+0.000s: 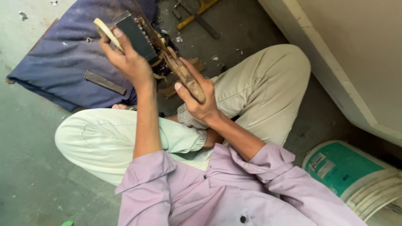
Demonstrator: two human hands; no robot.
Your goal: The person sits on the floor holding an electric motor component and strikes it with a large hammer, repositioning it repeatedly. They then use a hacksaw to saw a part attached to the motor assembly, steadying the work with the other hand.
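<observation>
Your left hand (130, 62) is wrapped around the dark rectangular block (136, 35) of the tool, thumb on its near face and fingers closed behind it, pinning a pale curved strip (106, 31) against its left edge; your right hand (201, 102) is fisted firmly around the worn wooden handle (186, 79), thumb laid along the top. The whole tool is held up in the air above your knees, over the near edge of the blue cloth (63, 58) spread on the floor, with no support under it. As I read it, you are fitting or adjusting parts where block and handle meet, so keep the right grip steady as the anchor and let only the left fingers do the fine work. Hold the pale strip flat along the block so it does not twist out, and keep your thumb clear of the joint, where the small metal parts look crowded; I cannot tell how they sit. If it wobbles, brace your right wrist on your thigh. A flat metal bar (104, 82) lies on the cloth's near edge, a yellow-handled tool (197, 12) beyond on the floor, a green-and-white bucket (356, 175) to your right
</observation>
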